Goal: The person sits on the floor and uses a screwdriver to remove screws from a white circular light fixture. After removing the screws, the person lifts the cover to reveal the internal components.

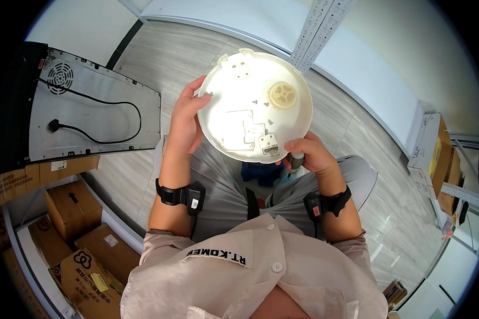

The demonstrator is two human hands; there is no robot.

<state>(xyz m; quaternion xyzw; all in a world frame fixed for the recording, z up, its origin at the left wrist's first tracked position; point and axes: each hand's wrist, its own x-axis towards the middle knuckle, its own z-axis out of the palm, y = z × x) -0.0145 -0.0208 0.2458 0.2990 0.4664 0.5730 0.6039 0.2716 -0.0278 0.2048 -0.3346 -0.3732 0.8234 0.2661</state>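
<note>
Both my hands hold up a round white plastic lid (226, 101), its inner side facing up. My left hand (185, 119) grips the left rim, thumb on the inside near a small screw (210, 94). At the lower right rim, my right hand (315, 154) has its thumb on the lid. A grey tool handle (296, 158) shows beneath that thumb, apparently in the same hand; its far end is hidden. Inside the lid lie several loose screws (255, 101). A cream round cap (283, 95) sits at upper right, and a small metal-and-plastic bracket (270, 144) near the bottom rim.
A metal appliance panel (96, 117) with a black cord and plug (54, 125) stands at left. Cardboard boxes (74, 210) fill a shelf at lower left. More boxes (428, 141) stand at right. A perforated metal post (319, 32) rises beyond the lid. Something blue (258, 173) shows below it.
</note>
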